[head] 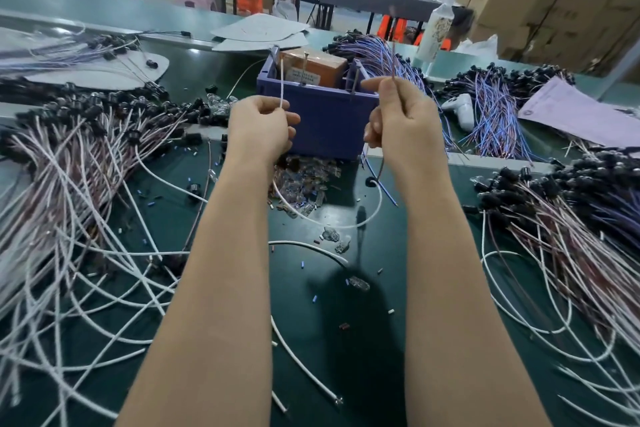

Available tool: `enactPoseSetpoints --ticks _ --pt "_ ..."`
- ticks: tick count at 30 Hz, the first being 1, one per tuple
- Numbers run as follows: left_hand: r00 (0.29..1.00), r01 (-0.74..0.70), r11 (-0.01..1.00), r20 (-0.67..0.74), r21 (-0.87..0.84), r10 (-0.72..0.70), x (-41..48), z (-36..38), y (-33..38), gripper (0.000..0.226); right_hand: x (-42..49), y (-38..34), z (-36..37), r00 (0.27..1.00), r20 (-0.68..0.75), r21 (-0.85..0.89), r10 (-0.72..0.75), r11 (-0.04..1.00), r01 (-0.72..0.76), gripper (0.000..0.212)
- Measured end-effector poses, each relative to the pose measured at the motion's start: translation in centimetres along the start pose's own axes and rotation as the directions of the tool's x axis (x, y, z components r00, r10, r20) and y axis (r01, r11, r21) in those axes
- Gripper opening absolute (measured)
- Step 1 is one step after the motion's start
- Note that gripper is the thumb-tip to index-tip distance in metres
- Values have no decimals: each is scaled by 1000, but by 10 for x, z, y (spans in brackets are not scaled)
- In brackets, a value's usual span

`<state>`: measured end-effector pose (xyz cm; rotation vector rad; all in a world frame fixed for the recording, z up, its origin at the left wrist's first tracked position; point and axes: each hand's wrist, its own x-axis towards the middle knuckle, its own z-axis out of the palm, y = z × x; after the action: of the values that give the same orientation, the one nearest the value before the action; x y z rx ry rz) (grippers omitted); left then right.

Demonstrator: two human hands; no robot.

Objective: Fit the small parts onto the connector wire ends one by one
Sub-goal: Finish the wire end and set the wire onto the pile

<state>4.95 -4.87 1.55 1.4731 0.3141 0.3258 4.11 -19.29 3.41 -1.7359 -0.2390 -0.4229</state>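
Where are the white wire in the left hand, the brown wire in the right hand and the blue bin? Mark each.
white wire [282,83]: head view, upright stretch above the left hand [263,125].
brown wire [394,62]: head view, stretch above the right hand [398,114].
blue bin [325,121]: head view, front wall.

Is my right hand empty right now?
No, the right hand pinches a thin reddish wire that points upward, while the left hand pinches a white wire.
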Motion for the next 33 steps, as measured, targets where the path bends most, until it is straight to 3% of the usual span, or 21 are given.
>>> enactPoseSetpoints --ticks 2,4,7,9,10,11,14,17,21,26,33 --pt "998 -54 996 -17 66 55 0 -5 2 17 2 -5 1 999 41 91 16 996 -19 22" --pt "989 -131 972 -39 194 141 1 -10 5 18 3 -8 3 992 94 369 85 922 -114 23" --pt "971 -210 956 -69 203 228 0 -14 17 17 3 -6 7 960 215 777 177 564 -278 49" --pt "980 -198 978 -1 61 198 -4 -15 28 14 0 6 12 939 289 867 187 364 -339 62" --pt "983 -173 985 57 -1 173 -6 -16 31 16 -3 15 15 926 307 876 220 315 -366 62" --pt "982 -146 989 114 -26 148 -8 -15 32 17 -4 23 17 907 306 862 289 321 -393 58" --pt "985 -57 996 168 74 44 -8 -10 21 19 -7 41 19 854 184 704 487 541 -460 37" --pt "995 8 989 95 145 -22 -5 -4 4 22 -3 44 17 880 19 597 475 700 -392 26" --pt "999 -30 988 36 155 24 1 -1 -4 22 -2 41 21 920 -177 303 348 909 -286 22" --pt "999 -37 982 35 185 32 4 2 -7 19 -3 40 27 952 -183 207 247 956 -208 36" --pt "994 -86 979 89 187 70 5 5 -6 14 5 37 33 945 -235 242 227 956 -169 9"
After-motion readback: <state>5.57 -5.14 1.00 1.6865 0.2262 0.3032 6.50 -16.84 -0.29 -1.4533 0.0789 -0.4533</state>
